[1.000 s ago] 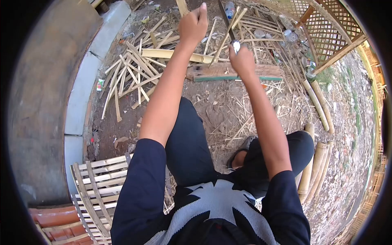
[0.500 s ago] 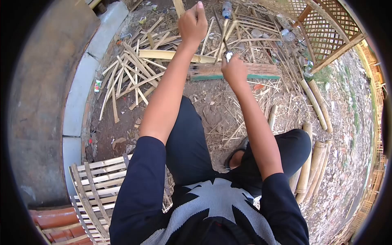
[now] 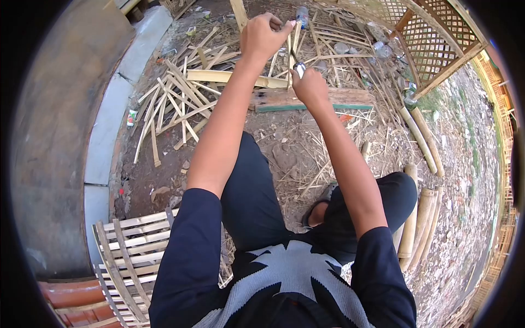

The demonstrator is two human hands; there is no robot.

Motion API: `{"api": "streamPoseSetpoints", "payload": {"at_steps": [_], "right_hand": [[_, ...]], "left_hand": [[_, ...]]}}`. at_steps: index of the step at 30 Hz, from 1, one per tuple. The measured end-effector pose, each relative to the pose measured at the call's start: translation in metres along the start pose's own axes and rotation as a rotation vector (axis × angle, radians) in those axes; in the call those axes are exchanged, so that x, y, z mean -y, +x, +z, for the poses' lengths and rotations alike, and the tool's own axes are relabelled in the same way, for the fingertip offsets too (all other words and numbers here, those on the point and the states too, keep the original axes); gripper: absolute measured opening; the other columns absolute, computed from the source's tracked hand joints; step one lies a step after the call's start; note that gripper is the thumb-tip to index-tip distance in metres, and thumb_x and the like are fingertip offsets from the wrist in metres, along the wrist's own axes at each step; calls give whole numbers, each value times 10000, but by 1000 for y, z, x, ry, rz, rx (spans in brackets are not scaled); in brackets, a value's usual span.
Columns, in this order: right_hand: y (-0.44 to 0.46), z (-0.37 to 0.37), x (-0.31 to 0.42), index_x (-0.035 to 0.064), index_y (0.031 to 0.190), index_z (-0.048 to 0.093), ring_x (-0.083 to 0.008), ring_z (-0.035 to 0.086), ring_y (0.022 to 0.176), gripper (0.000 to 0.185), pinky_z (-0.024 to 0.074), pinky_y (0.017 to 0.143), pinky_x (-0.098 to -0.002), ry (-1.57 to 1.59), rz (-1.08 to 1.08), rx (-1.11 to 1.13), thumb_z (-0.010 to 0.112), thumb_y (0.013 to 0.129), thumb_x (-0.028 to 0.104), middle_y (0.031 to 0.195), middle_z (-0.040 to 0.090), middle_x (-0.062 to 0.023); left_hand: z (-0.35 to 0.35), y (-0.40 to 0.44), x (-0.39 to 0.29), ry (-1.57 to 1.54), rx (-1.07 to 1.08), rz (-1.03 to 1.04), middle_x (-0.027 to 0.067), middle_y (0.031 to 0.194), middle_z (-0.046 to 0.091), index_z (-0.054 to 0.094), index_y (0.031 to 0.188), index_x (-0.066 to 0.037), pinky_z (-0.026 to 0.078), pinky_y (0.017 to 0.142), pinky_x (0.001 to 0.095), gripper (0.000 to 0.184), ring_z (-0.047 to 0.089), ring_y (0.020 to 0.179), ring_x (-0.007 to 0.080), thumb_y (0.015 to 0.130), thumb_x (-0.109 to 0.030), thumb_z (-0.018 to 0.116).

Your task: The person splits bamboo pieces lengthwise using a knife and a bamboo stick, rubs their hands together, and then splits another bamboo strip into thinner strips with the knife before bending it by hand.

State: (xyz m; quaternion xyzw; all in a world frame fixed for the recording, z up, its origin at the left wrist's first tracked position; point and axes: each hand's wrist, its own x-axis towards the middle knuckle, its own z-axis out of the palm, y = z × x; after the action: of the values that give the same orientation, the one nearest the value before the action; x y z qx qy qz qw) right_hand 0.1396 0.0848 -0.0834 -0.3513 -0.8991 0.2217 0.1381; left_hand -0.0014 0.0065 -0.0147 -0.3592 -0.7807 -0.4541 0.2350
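My right hand [image 3: 311, 87] is wrapped round the handle of a knife [image 3: 299, 68], whose dark blade points up and away from me. The blade lies against a pale bamboo strip [image 3: 290, 63] that stands upright and looks split along its upper part. At the strip's top, the fingers of my left hand [image 3: 264, 39] are bent and pinch its end; the exact contact is small and partly hidden. The strip's lower end meets a wooden block [image 3: 328, 98] with a green front edge, lying on the ground.
Many split bamboo pieces [image 3: 178, 101] lie heaped to the left. Bamboo poles [image 3: 421, 227] lie by my right knee, and a slatted bamboo rack [image 3: 134, 246] is at lower left. Plastic bottles [image 3: 383, 50] and a lattice panel [image 3: 445, 41] are at upper right.
My left hand has moved right and slightly down, its fingers now at the strip's top. My right hand has shifted slightly left and up with the knife.
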Motion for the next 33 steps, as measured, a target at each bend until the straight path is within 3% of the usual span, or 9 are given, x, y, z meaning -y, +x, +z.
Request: {"api": "streamPoseSetpoints", "payload": {"at_steps": [2, 8, 15, 18, 22, 24, 29, 32, 33], "right_hand": [[2, -1, 0, -59, 1001, 667, -446, 686, 936, 506, 547, 831, -498, -7, 9, 1, 628, 920, 439, 964, 701, -273], [9, -3, -5, -53, 968, 684, -458, 684, 930, 498, 544, 832, -511, -12, 2, -21, 628, 918, 439, 959, 700, -282], [-1, -42, 12, -52, 948, 693, -455, 689, 907, 506, 550, 819, -513, -55, -75, -58, 620, 914, 448, 926, 702, -282], [-9, -78, 27, -52, 936, 693, -440, 696, 888, 513, 557, 798, -502, -76, -92, -73, 612, 917, 455, 898, 703, -275], [-16, -68, 24, -50, 961, 687, -436, 694, 923, 517, 557, 815, -492, -62, -46, -93, 611, 921, 460, 931, 700, -279], [2, 12, -23, -53, 982, 685, -442, 688, 950, 524, 552, 839, -493, -64, -4, -103, 614, 919, 463, 971, 696, -290], [2, -8, -33, -69, 1006, 681, -451, 676, 992, 529, 538, 886, -499, -17, 88, 50, 623, 914, 449, 1029, 687, -306], [17, -36, -34, -80, 994, 679, -435, 695, 920, 549, 553, 829, -492, -38, 7, -16, 621, 917, 460, 964, 700, -290], [12, -61, -22, -83, 988, 678, -431, 699, 894, 560, 556, 808, -491, -25, 6, -1, 621, 917, 469, 942, 702, -287]], "left_hand": [[-7, -1, -10, -2, 149, -91, 61, 751, 738, 776, 846, -115, 561, 703, 392, 453, 726, 773, 280, 807, -561, 714], [-12, 1, -20, 82, 230, 4, 61, 758, 741, 785, 878, -147, 561, 694, 414, 332, 726, 753, 283, 813, -465, 717], [-10, 5, -28, -94, -69, 86, 113, 692, 707, 741, 811, -73, 556, 663, 437, 325, 702, 686, 330, 807, -398, 731], [-28, 11, -58, -189, -174, 41, 156, 665, 630, 645, 782, -10, 475, 604, 447, 293, 615, 640, 357, 868, -274, 738], [-38, 7, -73, -358, -171, 68, 162, 677, 645, 659, 785, -1, 487, 607, 432, 309, 628, 646, 351, 891, -286, 716], [-19, -2, -51, -236, -113, 86, 111, 693, 686, 710, 842, -46, 531, 639, 428, 339, 680, 693, 317, 838, -385, 731], [0, -4, -27, -25, 27, 140, 47, 822, 726, 739, 931, -117, 548, 655, 363, 490, 707, 772, 228, 824, -595, 710], [-9, -1, -30, -90, 66, 52, 70, 790, 700, 728, 883, -87, 535, 705, 418, 460, 664, 793, 278, 862, -544, 682], [-25, -1, -50, -200, -100, 177, 158, 682, 639, 651, 795, -11, 489, 616, 418, 296, 632, 664, 336, 904, -282, 701]]}}
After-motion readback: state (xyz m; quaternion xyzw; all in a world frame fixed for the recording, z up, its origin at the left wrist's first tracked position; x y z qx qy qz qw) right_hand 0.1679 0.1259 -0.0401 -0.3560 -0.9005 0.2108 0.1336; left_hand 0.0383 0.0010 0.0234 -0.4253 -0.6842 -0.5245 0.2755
